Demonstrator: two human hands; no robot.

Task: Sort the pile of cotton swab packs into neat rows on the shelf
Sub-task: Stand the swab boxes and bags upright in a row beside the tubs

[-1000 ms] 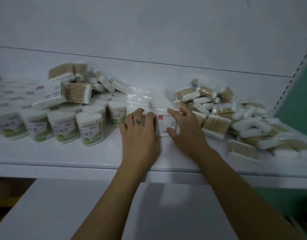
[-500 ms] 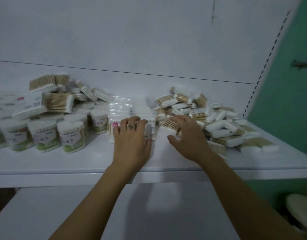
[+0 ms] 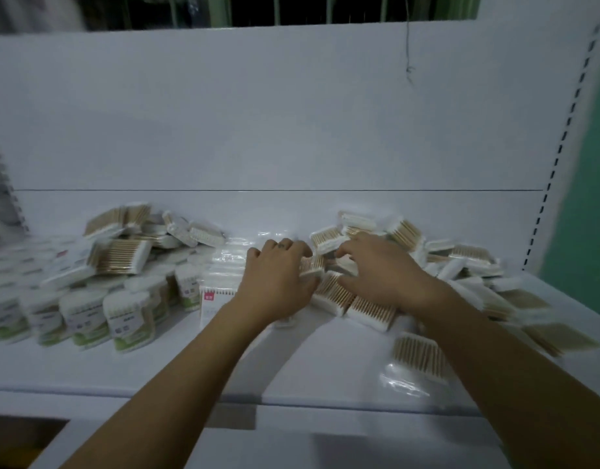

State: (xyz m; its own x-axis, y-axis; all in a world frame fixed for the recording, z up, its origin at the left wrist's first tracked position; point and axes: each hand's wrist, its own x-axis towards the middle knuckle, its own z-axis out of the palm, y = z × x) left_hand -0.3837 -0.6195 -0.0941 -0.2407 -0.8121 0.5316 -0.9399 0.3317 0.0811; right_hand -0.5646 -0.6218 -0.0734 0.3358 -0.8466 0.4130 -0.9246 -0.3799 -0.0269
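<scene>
A loose pile of flat cotton swab packs (image 3: 373,309) with wooden sticks covers the right half of the white shelf (image 3: 224,363). My left hand (image 3: 278,282) is at the pile's left edge, its fingers and thumb curled round one small swab pack (image 3: 313,265). My right hand (image 3: 383,269) lies on top of the pile, fingers spread and bent over the packs. Upright clear bags of swabs with a red label (image 3: 217,292) stand just left of my left hand.
Round green-labelled swab tubs (image 3: 126,319) stand in rows at the left, with more flat packs (image 3: 122,255) heaped on them. One lone pack (image 3: 420,357) lies near the shelf's front edge on the right. A slotted upright (image 3: 548,198) and a green wall bound the right side.
Both hands have moved right from the upright bags into the loose pile. My left hand left the bags and now grips a flat pack. The camera has tilted up.
</scene>
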